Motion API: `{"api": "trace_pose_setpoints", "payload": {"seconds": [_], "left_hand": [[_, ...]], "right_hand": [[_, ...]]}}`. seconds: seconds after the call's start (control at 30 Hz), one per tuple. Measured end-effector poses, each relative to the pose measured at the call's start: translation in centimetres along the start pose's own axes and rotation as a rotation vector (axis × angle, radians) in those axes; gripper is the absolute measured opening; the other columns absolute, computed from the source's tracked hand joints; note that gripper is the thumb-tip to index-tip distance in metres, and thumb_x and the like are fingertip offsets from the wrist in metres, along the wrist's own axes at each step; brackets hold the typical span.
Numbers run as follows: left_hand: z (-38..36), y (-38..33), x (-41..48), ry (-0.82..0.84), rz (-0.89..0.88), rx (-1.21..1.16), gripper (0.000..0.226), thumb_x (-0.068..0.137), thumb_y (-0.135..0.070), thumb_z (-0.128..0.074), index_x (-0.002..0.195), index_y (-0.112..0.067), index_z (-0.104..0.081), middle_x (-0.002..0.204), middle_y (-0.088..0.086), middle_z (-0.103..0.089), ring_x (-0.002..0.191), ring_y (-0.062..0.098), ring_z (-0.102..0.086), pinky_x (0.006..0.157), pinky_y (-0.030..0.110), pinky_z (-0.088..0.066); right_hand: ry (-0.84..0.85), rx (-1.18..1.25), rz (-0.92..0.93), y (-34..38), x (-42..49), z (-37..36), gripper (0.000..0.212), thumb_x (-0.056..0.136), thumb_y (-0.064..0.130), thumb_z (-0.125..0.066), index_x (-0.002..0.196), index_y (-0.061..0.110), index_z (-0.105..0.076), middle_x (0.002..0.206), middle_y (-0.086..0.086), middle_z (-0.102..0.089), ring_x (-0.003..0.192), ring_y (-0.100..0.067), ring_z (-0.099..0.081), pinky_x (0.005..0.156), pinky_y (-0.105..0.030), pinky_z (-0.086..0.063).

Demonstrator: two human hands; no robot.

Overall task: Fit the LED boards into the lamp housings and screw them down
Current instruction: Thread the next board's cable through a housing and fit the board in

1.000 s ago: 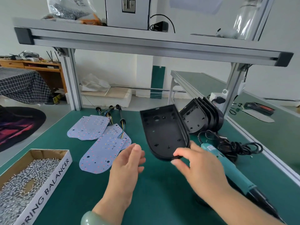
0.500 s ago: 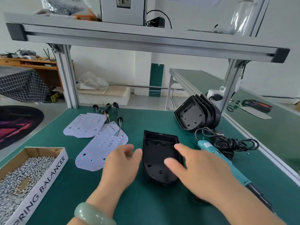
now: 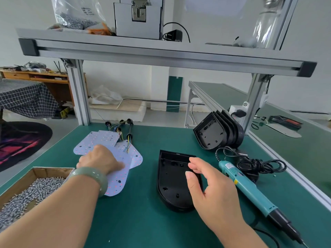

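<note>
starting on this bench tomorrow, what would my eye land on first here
The black lamp housing lying open side up mid-bench, with the right hand over it. Left of it, the left hand lies on the pale LED boards; a teal electric screwdriver lies to the right.

Green bench (image 3: 143, 221), housing (image 3: 172, 185), LED boards (image 3: 118, 183), screwdriver (image 3: 250, 192), screw box (image 3: 52, 172)

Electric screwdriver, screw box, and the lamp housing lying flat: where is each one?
electric screwdriver (image 3: 250, 192): head view, on its teal handle.
screw box (image 3: 53, 173): head view, on its cardboard far wall.
lamp housing (image 3: 172, 177): head view, on its bare inner floor.
</note>
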State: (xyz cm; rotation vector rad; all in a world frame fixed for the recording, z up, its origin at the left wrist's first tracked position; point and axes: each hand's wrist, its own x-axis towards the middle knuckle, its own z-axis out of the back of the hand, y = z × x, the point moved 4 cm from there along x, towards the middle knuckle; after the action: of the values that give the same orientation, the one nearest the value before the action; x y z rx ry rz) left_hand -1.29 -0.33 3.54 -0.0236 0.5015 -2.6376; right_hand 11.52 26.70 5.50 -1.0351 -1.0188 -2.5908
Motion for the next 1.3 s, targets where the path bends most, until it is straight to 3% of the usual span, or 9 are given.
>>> {"api": "trace_pose_setpoints", "payload": {"seconds": [0.3, 0.5, 0.57, 0.7, 0.8, 0.9, 1.07, 1.2, 1.3], "left_hand": [[3.6, -3.0, -9.3, -0.214, -0.403, -0.817, 0.029, 0.092, -0.029, -0.057, 0.084, -0.001, -0.053, 0.072, 0.017, -0.060, 0.060, 0.026, -0.051, 0.056, 0.036, -0.043], [4.1, -2.5, -12.8, -0.129, -0.619, -1.235, 0.040, 0.099, -0.038, -0.041, 0.086, -0.012, -0.068, 0.079, -0.004, -0.072, 0.073, 0.013, -0.062, 0.068, 0.021, -0.049], [5.0, -2.0, -10.5, -0.210, -0.569, -1.154, 0.020, 0.099, -0.012, -0.047, 0.103, -0.024, -0.062, 0.087, -0.022, -0.069, 0.085, 0.006, -0.060, 0.077, 0.022, -0.048], [6.9, -4.4, -7.9, -0.313, -0.719, -0.633, 0.076, 0.077, -0.017, -0.074, 0.142, -0.027, -0.036, 0.126, -0.017, -0.040, 0.116, 0.011, -0.035, 0.099, 0.026, -0.027], [6.3, -7.2, -7.2, -0.133, -0.885, -0.476, 0.028, 0.063, -0.051, -0.066, 0.090, -0.044, -0.071, 0.092, -0.012, -0.066, 0.095, 0.018, -0.056, 0.103, 0.037, -0.033], [2.0, -6.6, -5.3, 0.032, -0.755, -0.154, 0.021, 0.077, -0.037, -0.063, 0.056, -0.035, -0.062, 0.057, -0.013, -0.060, 0.066, 0.011, -0.058, 0.093, 0.034, -0.043], [-2.4, -1.0, -2.0, -0.022, -0.431, -0.073, 0.016, 0.086, -0.030, -0.062, 0.071, -0.024, -0.063, 0.080, -0.004, -0.060, 0.103, 0.025, -0.058, 0.085, 0.028, -0.038], [-1.6, 0.2, -0.9, -0.220, -0.238, -0.357, 0.011, 0.088, -0.027, -0.062, 0.088, -0.020, -0.070, 0.105, 0.010, -0.063, 0.097, 0.030, -0.057, 0.083, 0.030, -0.043], [0.1, 0.3, -0.5, -0.206, -0.138, -0.560, 0.031, 0.091, -0.033, -0.057, 0.075, -0.009, -0.068, 0.066, 0.006, -0.064, 0.065, 0.028, -0.055, 0.054, 0.027, -0.038]], "right_hand": [[0.478, 0.594, -0.329, 2.9, 3.2, -4.2, 0.076, 0.086, 0.028, -0.068, 0.149, 0.022, -0.026, 0.141, 0.016, -0.043, 0.132, -0.007, -0.043, 0.112, -0.029, -0.032], [0.515, 0.457, 0.057, 5.7, 6.0, 0.3, 0.034, 0.083, 0.015, -0.060, 0.105, 0.041, -0.056, 0.097, -0.006, -0.069, 0.089, -0.030, -0.064, 0.088, -0.042, -0.051], [0.632, 0.258, 0.227, 6.1, 5.9, 2.0, 0.033, 0.083, 0.024, -0.054, 0.097, 0.054, -0.052, 0.082, -0.008, -0.065, 0.072, -0.028, -0.059, 0.077, -0.042, -0.050], [0.656, 0.211, 0.377, 6.9, 6.3, 5.2, 0.034, 0.088, 0.022, -0.053, 0.094, 0.056, -0.053, 0.073, -0.006, -0.063, 0.064, -0.033, -0.056, 0.066, -0.042, -0.049], [0.481, 0.247, 0.495, 7.4, 7.0, 7.2, 0.031, 0.086, 0.023, -0.061, 0.093, 0.052, -0.057, 0.081, 0.009, -0.066, 0.068, -0.012, -0.063, 0.064, -0.017, -0.051], [0.213, 0.566, 0.362, 6.4, 8.5, 9.0, 0.025, 0.078, 0.027, -0.071, 0.102, 0.029, -0.064, 0.088, 0.005, -0.071, 0.081, -0.020, -0.070, 0.071, -0.034, -0.059], [-0.006, 0.977, 0.162, 3.8, 10.6, 10.6, 0.044, 0.077, -0.001, -0.058, 0.119, 0.008, -0.048, 0.106, -0.001, -0.070, 0.104, -0.026, -0.065, 0.092, -0.046, -0.052], [0.067, 1.107, -0.066, 1.6, 10.2, 9.0, 0.039, 0.075, 0.001, -0.056, 0.111, 0.015, -0.055, 0.095, 0.004, -0.074, 0.089, -0.017, -0.069, 0.080, -0.035, -0.057], [0.098, 1.193, -0.241, 0.2, 9.3, 8.0, 0.034, 0.072, 0.006, -0.055, 0.103, 0.018, -0.062, 0.090, 0.003, -0.074, 0.081, -0.016, -0.071, 0.071, -0.034, -0.059]]}}
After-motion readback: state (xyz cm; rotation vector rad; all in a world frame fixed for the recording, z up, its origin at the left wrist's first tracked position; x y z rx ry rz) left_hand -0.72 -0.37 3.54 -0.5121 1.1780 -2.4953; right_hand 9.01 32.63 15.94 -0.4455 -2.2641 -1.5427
